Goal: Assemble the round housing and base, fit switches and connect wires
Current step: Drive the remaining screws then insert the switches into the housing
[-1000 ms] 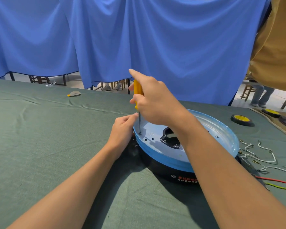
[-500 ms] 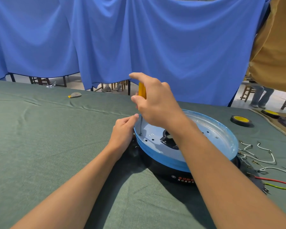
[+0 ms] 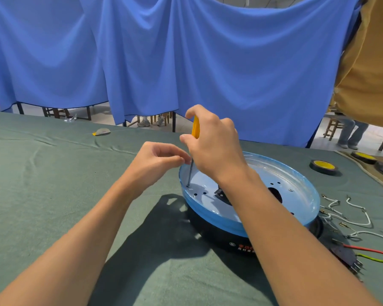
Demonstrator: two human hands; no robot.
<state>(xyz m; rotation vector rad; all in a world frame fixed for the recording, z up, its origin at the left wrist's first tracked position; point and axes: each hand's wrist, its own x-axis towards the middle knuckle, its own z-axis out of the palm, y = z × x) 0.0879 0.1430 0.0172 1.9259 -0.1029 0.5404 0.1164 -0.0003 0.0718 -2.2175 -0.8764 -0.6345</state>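
Right hand (image 3: 215, 151): grips the yellow handle of the screwdriver (image 3: 195, 130) in curled fingers, forefinger arched over the top, and holds the steel shaft near upright with the tip set in a hole on the left of the housing floor. Left hand (image 3: 159, 164): hovers just beside the shaft above the housing's left rim, fingers curled, thumb and forefinger tips drawn together; cannot tell whether these touch the shaft or pinch anything small. Housing (image 3: 274, 173): round, pale blue, dish-like, sits open side up on the black base (image 3: 219, 237), right of centre on the worktop (image 3: 53, 195); shows several small holes and a dark opening in the middle, partly hidden by the right forearm. Wires (image 3: 360, 217): white, loose, lie on the green cloth just right of the housing; nearer the front edge, red wire (image 3: 372, 250) and green wire (image 3: 376, 259) run from a dark part with metal pins. Tape roll (image 3: 323, 166): black with yellow centre, lies flat beyond the wires, well apart from the hands. Curtain (image 3: 208, 62): blue, hangs behind the far edge.
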